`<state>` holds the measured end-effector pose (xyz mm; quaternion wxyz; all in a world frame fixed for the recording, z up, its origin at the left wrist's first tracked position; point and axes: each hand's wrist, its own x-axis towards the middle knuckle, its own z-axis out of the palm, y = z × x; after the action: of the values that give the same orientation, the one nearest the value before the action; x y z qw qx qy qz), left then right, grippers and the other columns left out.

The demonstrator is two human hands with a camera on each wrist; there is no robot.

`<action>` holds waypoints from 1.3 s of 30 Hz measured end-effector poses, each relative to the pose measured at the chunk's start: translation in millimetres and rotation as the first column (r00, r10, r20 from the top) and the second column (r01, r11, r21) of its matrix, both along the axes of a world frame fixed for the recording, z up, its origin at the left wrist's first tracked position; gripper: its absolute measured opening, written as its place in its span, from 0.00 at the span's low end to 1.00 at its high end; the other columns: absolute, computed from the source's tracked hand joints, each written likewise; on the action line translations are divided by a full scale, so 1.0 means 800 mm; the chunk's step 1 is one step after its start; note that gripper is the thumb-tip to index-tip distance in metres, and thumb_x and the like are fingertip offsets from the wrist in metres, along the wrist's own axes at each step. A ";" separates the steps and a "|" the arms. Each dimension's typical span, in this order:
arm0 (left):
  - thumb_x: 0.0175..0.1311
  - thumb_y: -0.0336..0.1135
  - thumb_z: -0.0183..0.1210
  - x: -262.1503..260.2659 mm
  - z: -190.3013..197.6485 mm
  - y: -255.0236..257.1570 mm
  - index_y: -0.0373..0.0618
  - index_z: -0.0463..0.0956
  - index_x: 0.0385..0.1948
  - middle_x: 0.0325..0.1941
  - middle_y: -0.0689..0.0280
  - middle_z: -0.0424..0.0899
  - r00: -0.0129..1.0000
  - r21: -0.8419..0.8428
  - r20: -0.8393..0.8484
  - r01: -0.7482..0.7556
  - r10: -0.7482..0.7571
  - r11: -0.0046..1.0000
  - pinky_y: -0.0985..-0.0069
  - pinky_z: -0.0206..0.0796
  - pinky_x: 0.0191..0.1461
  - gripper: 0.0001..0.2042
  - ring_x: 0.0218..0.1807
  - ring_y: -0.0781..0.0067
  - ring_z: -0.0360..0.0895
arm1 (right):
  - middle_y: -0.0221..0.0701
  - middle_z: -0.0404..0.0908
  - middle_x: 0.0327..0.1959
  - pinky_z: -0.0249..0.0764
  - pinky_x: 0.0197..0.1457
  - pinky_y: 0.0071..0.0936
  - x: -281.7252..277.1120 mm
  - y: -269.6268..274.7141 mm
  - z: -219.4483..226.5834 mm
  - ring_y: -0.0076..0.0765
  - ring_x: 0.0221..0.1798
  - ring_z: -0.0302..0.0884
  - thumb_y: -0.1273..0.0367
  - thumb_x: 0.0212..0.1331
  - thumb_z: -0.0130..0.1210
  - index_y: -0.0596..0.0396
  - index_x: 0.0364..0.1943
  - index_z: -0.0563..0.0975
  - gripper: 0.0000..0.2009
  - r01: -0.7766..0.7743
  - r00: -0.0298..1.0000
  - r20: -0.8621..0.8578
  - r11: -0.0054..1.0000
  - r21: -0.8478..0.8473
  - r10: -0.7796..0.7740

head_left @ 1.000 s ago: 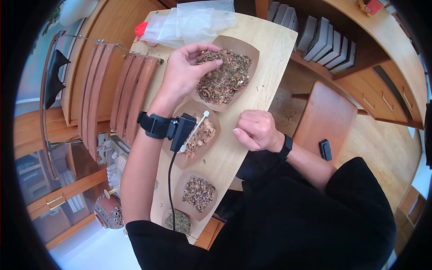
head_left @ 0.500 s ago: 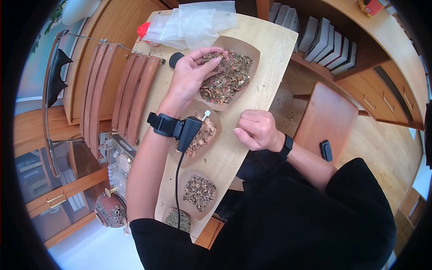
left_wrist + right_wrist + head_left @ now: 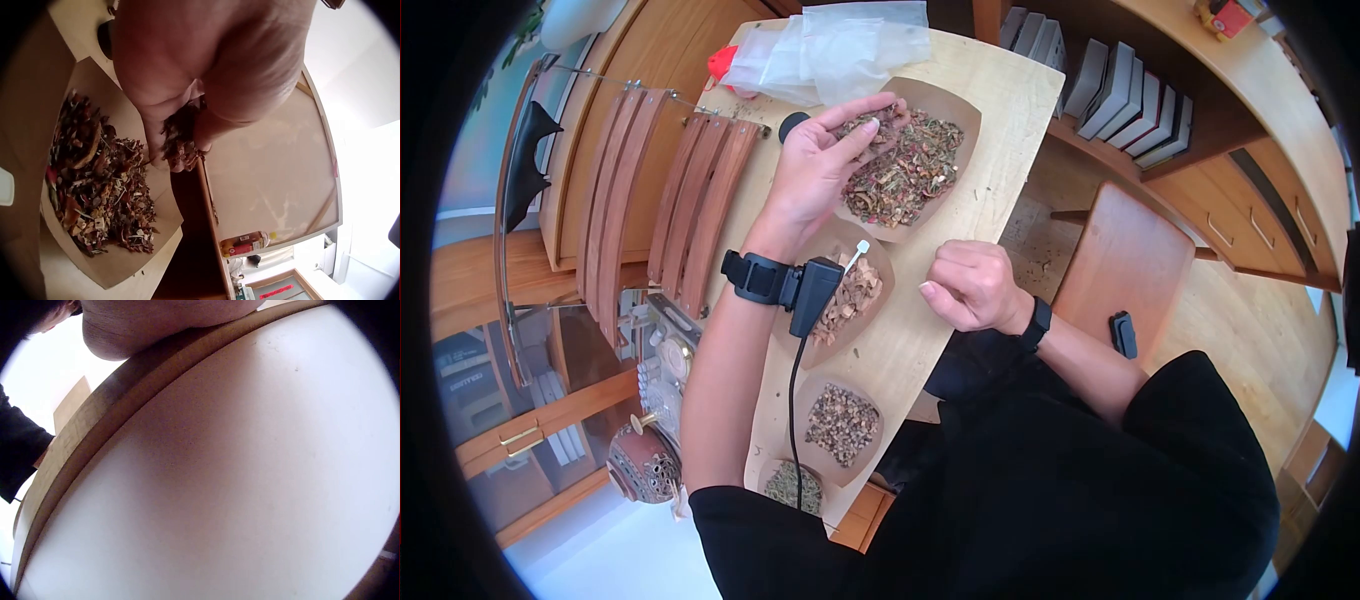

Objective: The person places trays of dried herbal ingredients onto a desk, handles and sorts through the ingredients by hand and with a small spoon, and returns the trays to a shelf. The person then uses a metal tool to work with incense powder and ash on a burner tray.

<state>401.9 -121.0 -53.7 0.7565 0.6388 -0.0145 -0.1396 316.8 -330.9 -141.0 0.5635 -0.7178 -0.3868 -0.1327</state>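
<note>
My left hand (image 3: 808,165) holds a clump of dried herb mix (image 3: 181,134) between its fingers and thumb. It hangs over the near-left side of a large brown paper tray (image 3: 953,105), where more of the reddish-brown and green mix (image 3: 915,165) lies. In the left wrist view the clump shows below the palm, beside the tray. My right hand (image 3: 970,287) is curled into a fist at the table's right edge and holds nothing. The right wrist view has only part of this hand (image 3: 162,325), above the wooden table edge (image 3: 112,406).
Smaller paper trays with tan dried chips (image 3: 855,300), small roundish pieces (image 3: 842,425) and green dried herb (image 3: 795,485) line the table. Clear plastic bags (image 3: 840,50) and a red item (image 3: 722,63) lie at the far end. A stool (image 3: 1115,265) stands at right.
My left hand has lifted slightly out of the mix and shifted back toward the tray's left side, the clump now showing between its fingers. The right hand stays put.
</note>
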 end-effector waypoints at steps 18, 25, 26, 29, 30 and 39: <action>0.75 0.33 0.61 0.000 0.012 -0.008 0.34 0.85 0.50 0.56 0.60 0.87 0.997 0.554 0.049 0.025 -0.062 0.832 0.74 0.75 0.60 0.12 0.57 0.77 0.82 | 0.33 0.63 0.17 0.63 0.22 0.40 0.001 0.002 -0.002 0.42 0.19 0.66 0.70 0.57 0.60 0.54 0.18 0.72 0.13 0.011 1.000 0.017 1.000 0.026 -0.011; 0.57 0.32 0.72 -0.011 0.013 -0.014 0.38 0.85 0.39 0.42 0.58 0.87 0.808 0.870 0.407 -0.202 -0.425 0.450 0.69 0.75 0.51 0.11 0.45 0.62 0.85 | 0.33 0.64 0.17 0.65 0.23 0.40 0.000 0.000 -0.001 0.43 0.19 0.68 0.69 0.57 0.62 0.54 0.18 0.70 0.14 0.017 1.000 0.005 1.000 0.023 -0.018; 0.55 0.32 0.73 -0.016 0.015 -0.018 0.38 0.85 0.39 0.40 0.57 0.86 0.793 0.884 0.415 -0.235 -0.446 0.405 0.67 0.74 0.50 0.12 0.44 0.58 0.84 | 0.34 0.65 0.18 0.67 0.24 0.40 0.000 0.000 0.000 0.44 0.20 0.70 0.68 0.58 0.64 0.54 0.18 0.70 0.16 0.018 1.000 -0.001 1.000 0.006 -0.018; 0.53 0.32 0.73 -0.017 0.014 -0.022 0.39 0.85 0.38 0.39 0.56 0.85 0.785 0.904 0.396 -0.240 -0.477 0.355 0.65 0.74 0.49 0.13 0.42 0.53 0.82 | 0.34 0.65 0.18 0.67 0.24 0.40 -0.001 0.000 0.000 0.44 0.21 0.70 0.68 0.58 0.64 0.54 0.18 0.70 0.16 0.023 1.000 -0.001 1.000 0.007 -0.023; 0.53 0.32 0.73 -0.017 0.013 -0.023 0.38 0.85 0.38 0.39 0.55 0.85 0.793 0.912 0.370 -0.212 -0.484 0.350 0.65 0.74 0.49 0.13 0.42 0.53 0.82 | 0.34 0.65 0.18 0.67 0.24 0.40 -0.001 0.000 0.001 0.44 0.21 0.70 0.68 0.58 0.64 0.54 0.18 0.70 0.16 0.023 1.000 -0.002 1.000 0.008 -0.023; 0.65 0.32 0.68 -0.015 0.008 -0.022 0.36 0.86 0.40 0.36 0.60 0.89 0.911 0.859 0.305 -0.136 -0.279 0.494 0.76 0.74 0.44 0.08 0.36 0.73 0.84 | 0.34 0.65 0.17 0.67 0.24 0.40 0.000 0.000 0.001 0.44 0.20 0.69 0.69 0.59 0.63 0.54 0.17 0.69 0.16 0.030 0.999 0.013 1.000 0.000 -0.030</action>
<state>389.5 -138.2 -47.1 0.3059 0.9434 -0.1260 -0.0244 316.5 -330.7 -139.9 0.5590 -0.7226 -0.3795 -0.1459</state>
